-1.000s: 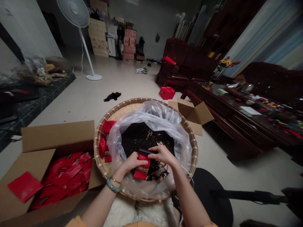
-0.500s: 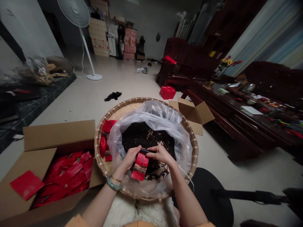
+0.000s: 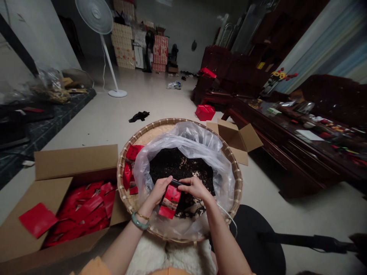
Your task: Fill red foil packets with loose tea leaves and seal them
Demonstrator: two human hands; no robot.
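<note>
A red printed packet [image 3: 170, 204] hangs between my hands, with a dark strip along its top edge. My left hand [image 3: 161, 190] pinches the top left corner, and my right hand [image 3: 195, 187] grips the right end of that dark strip. Below them lies loose dark, leaf-like material [image 3: 177, 164] inside a clear plastic bag [image 3: 226, 172] with its mouth spread wide. The bag rests in a round woven bamboo tray [image 3: 122, 191]. Several red packets [image 3: 132, 152] lie along the tray's left side.
An open cardboard box [image 3: 76, 162] full of red packets stands at the left, one packet [image 3: 38, 220] on its flap. Another open box [image 3: 243, 139] sits beyond the tray. A black round base [image 3: 258, 244] is at right, near a dark wooden table [image 3: 275, 143].
The view has shifted slightly, so the surroundings sit a little further right. My hands hold the packet in nearly the same place over the bag.
</note>
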